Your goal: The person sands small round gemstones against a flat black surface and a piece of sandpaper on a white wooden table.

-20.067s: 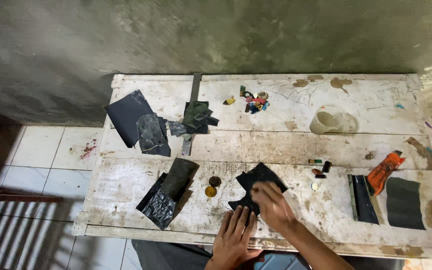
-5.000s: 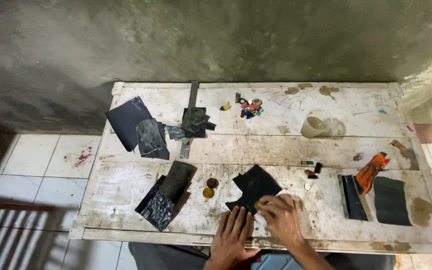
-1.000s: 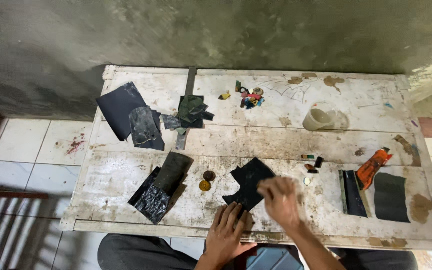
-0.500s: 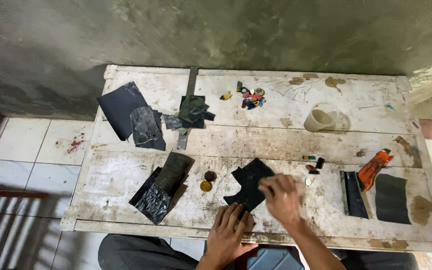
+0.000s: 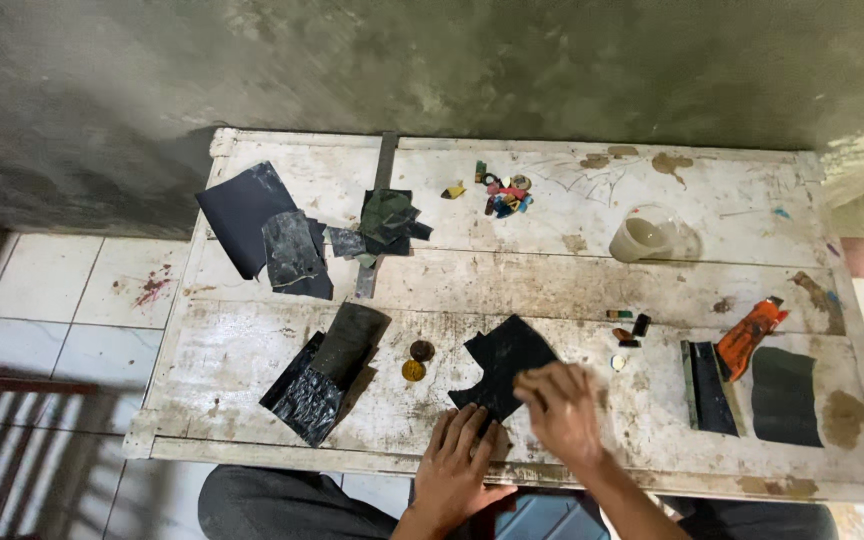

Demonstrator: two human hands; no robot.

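**Two hands on a black sheet**

The black sheet (image 5: 504, 362) lies flat near the front edge of the table (image 5: 552, 285), about midway along it. The left hand (image 5: 460, 462) rests palm down, fingers spread flat, pressing the sheet's lower corner. The right hand (image 5: 559, 410) hovers curled at the sheet's right edge, fingertips bunched together; whether they pinch anything cannot be told. Two coins (image 5: 417, 361) lie just left.

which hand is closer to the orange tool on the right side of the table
Right. The right hand lies left of the orange tool, with small bits between them. The left hand sits farther left, near the table's front edge.
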